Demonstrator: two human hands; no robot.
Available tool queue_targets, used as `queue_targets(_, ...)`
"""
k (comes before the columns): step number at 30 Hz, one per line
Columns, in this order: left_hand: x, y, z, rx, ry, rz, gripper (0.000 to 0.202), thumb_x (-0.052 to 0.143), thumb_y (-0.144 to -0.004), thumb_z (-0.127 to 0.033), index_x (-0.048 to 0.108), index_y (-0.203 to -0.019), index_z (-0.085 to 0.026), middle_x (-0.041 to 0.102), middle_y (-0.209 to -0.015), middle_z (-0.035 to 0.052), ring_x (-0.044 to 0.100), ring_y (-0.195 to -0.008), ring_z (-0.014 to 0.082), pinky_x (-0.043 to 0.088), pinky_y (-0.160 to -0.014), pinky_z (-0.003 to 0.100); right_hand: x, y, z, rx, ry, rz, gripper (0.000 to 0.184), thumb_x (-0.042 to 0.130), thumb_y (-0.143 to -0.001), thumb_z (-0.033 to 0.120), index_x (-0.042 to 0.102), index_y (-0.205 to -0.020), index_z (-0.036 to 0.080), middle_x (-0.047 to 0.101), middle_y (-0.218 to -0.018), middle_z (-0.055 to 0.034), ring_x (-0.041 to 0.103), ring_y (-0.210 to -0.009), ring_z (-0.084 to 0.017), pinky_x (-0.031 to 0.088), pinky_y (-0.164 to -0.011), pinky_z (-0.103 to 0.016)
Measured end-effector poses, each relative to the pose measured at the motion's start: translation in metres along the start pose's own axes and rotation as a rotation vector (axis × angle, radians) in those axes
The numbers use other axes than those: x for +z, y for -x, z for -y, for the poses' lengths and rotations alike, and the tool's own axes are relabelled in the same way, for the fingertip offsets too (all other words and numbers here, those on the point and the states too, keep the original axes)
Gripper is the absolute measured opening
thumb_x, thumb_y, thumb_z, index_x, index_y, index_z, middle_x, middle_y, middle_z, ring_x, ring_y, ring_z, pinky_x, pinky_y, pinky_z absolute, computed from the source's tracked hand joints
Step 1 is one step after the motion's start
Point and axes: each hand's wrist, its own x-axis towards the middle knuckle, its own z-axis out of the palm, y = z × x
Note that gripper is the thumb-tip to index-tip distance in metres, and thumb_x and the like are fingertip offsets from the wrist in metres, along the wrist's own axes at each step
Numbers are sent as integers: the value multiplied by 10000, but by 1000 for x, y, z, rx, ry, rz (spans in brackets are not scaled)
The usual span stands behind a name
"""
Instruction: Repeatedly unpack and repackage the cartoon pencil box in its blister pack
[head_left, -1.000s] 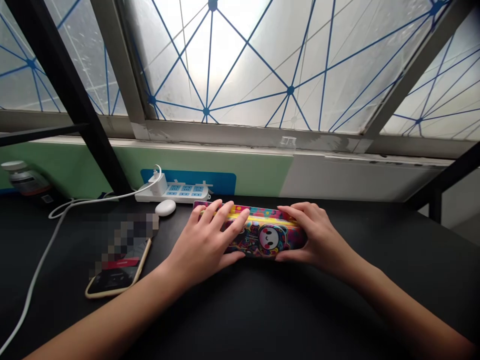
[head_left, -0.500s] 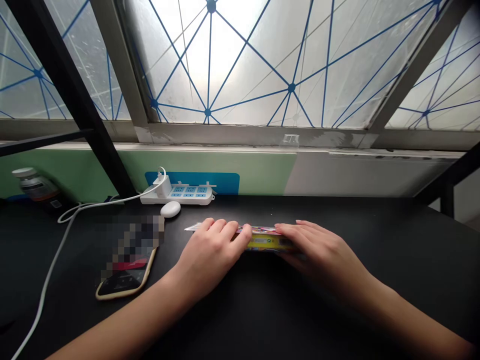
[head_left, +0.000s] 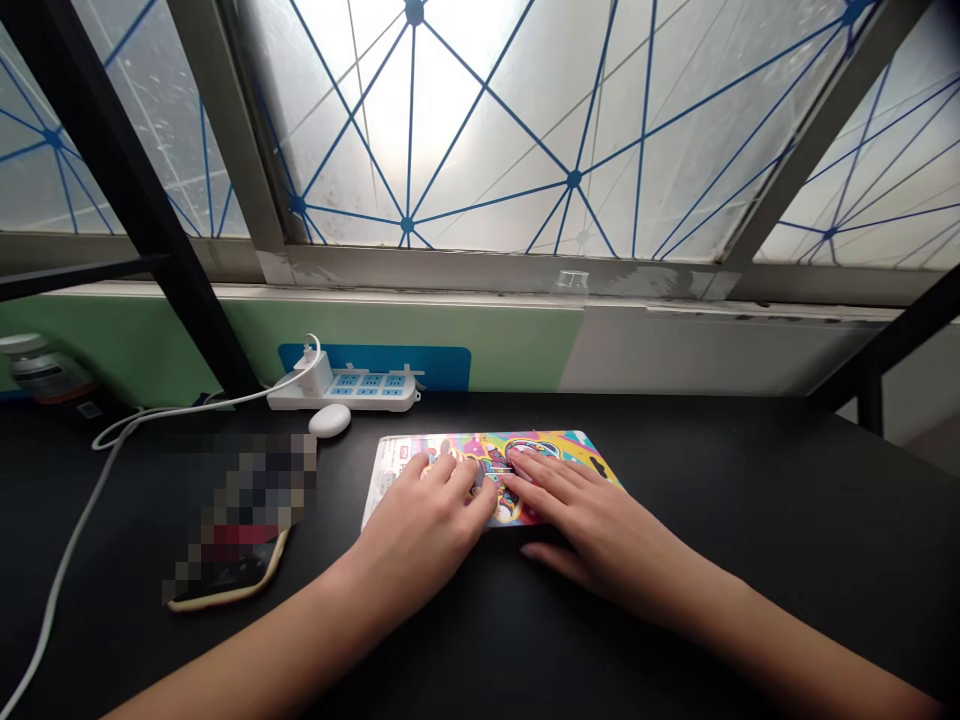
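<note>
On the black desk lies a flat printed cardboard package (head_left: 517, 450) in pink, yellow and blue, with a white strip of small print at its left end and a dark hole near its right end. My left hand (head_left: 431, 510) rests on its left half, fingers slightly bent and apart from one another. Across the right half my right hand (head_left: 581, 505) lies palm down with fingers stretched out, its thumb off the near edge. The two hands nearly meet at the middle and cover much of the print.
To the left, a phone (head_left: 229, 580) in a pale case lies on the desk (head_left: 712, 520), partly blurred out. Behind are a white oval case (head_left: 330, 421), a power strip (head_left: 375, 390) with a plugged-in white cable (head_left: 75, 540), and a bottle (head_left: 49, 375). Black frame bars flank both sides.
The package was tilted up between both hands, showing its narrow yellow side. Now it lies flat with its printed face up, and my fingers have spread over it.
</note>
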Motion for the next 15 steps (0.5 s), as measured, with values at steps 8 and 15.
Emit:
queue_targets(8,15,0,3,-240,214,73,826,442,-926,-730,368,-1543,-186,392,-1578,220,319,-1454,471,304,-1096,708,-7,1,-9,56,-187,170,760,631,-928,533,352,-1564,224,350,-1609,-103,312,-1489,-321,321,-1197,-548)
queue_targets(15,13,1,4,-324,300,158,877,414,-903,-775,389,-1545,-178,344,-1612,182,277,-1489,425,294,-1161,619,-37,21,-44,222,-335,346,623,567,-927,631,487,-1480,355,440,-1560,-14,376,-1455,-326,358,-1174,-526)
